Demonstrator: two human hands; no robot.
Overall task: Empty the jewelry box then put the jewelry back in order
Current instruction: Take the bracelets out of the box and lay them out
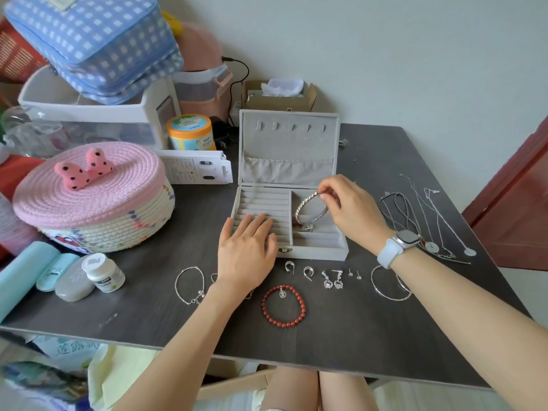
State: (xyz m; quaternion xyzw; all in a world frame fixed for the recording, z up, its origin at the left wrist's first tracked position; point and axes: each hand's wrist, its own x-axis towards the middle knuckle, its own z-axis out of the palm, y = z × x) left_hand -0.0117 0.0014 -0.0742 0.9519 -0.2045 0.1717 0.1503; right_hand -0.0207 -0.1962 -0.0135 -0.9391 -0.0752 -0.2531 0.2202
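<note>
Two hands: both work at the box (314,253), which sits open on the table (370,336).
Left hand (247,250): flat, fingers straight, lying on the front-left corner over the ring rolls; judged to steady the box while the other hand works.
Right hand (347,203): thumb and fingertips pinch the top of a silver bangle (310,207), which hangs tilted over the right compartment.
Bangle position: lower edge inside or just above that compartment, near a small silver item on its floor; contact cannot be told.
Lid: upright at the back, hooks bare, pocket slack, so necklaces are out.
Laid-out items: chain bracelet (189,284), red bead bracelet (283,305), earrings (321,275) and thin bangle (388,287) in a row along the box front; necklaces (421,221) stretched out right of the box.
Reason for layout: sorted by type and kept apart, probably to avoid tangles and ease an ordered return.
Stage: most pieces lie outside; whether the bangle is leaving or entering cannot be told.
Risk: a light pinch on a smooth hoop may slip.
</note>
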